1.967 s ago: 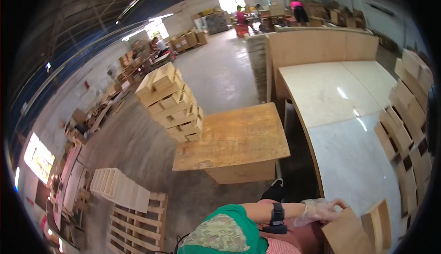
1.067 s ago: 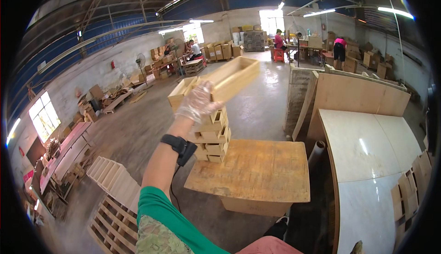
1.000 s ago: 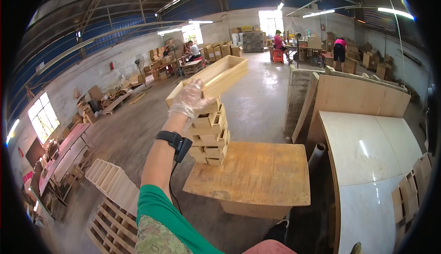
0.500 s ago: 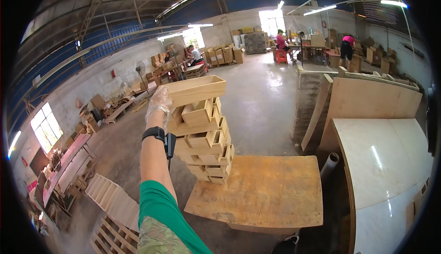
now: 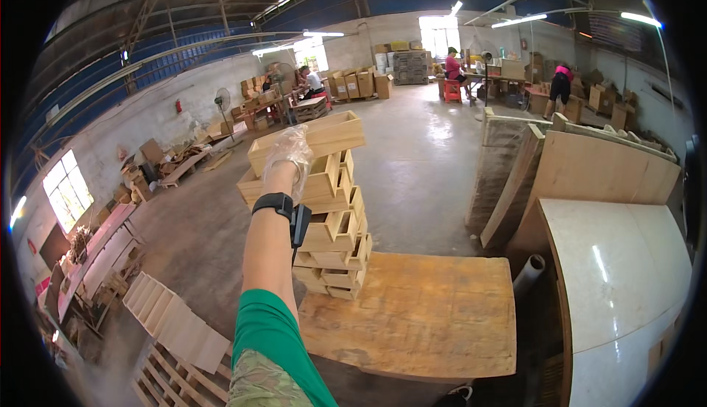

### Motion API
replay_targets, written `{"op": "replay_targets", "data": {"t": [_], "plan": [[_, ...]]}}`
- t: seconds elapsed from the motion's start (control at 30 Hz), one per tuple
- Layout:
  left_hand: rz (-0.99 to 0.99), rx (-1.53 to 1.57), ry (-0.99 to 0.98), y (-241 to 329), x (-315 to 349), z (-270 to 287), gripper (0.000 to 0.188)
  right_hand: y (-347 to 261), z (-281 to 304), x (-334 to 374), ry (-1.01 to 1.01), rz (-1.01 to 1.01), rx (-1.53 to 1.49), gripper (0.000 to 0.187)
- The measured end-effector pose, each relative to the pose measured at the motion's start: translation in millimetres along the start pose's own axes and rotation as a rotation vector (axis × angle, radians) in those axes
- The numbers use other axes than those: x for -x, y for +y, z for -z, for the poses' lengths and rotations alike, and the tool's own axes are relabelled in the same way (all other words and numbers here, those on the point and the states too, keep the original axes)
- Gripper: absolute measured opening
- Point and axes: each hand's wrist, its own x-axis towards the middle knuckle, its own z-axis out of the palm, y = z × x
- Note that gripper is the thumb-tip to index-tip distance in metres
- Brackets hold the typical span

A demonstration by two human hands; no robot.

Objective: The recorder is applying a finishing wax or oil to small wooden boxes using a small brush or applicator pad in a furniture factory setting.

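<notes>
My left hand (image 5: 289, 149), in a clear plastic glove, is at the near side of the top wooden box (image 5: 335, 136). It seems to grip the box's near wall, though the glove blurs the fingers and the fingertips are hidden. This long, shallow, open-topped box lies slantwise on a tall stack of similar pale wooden boxes (image 5: 340, 230), laid crosswise in layers. The stack stands at the far left corner of a worn brown wooden tabletop (image 5: 434, 311). A black strap with a small device is around my left wrist. My right hand is out of view.
At lower left, more wooden boxes (image 5: 173, 315) lie by a slatted pallet (image 5: 169, 381). A white-topped table (image 5: 618, 260) stands at right, with a roll (image 5: 529, 271) beside it and upright boards (image 5: 600, 168) behind. Several people work among cartons (image 5: 353, 85) farther back.
My left hand has shifted from the top box's left end rightward along its near side. The box's left end now shows. The view has moved slightly.
</notes>
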Motion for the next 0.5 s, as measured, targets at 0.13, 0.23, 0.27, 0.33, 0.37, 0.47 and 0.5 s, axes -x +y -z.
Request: {"op": "replay_targets", "data": {"t": [0.13,0.23,0.27,0.33,0.37,0.47,0.5], "plan": [[-0.021,0.038,-0.021,16.0,0.7,-5.9,0.050,7.8,-4.3,-2.6,0.012,-0.027,-0.104,0.025],[-0.017,-0.109,-0.019,16.4,-5.9,-8.6,0.049,13.8,-7.5,-4.5,0.029,-0.044,-0.169,0.024],[-0.020,-0.109,-0.020,14.7,-9.7,-7.5,0.049,17.9,-8.1,-3.3,0.030,-0.047,-0.170,0.024],[-0.128,-0.189,-0.008,11.0,-19.1,-3.4,0.048,21.9,-9.7,-3.8,-0.007,0.051,-0.081,0.025],[-0.130,-0.189,-0.005,10.0,-21.1,-3.8,0.048,19.2,-11.0,-4.4,-0.004,0.050,-0.083,0.025],[0.103,-0.103,-0.020,10.3,-22.4,-8.8,0.053,-6.9,-6.6,-5.5,-0.057,-0.212,-0.166,0.027],[0.100,-0.100,-0.022,11.8,-20.1,-11.2,0.053,-15.4,-2.5,-6.5,-0.074,-0.300,-0.192,0.028]]}}
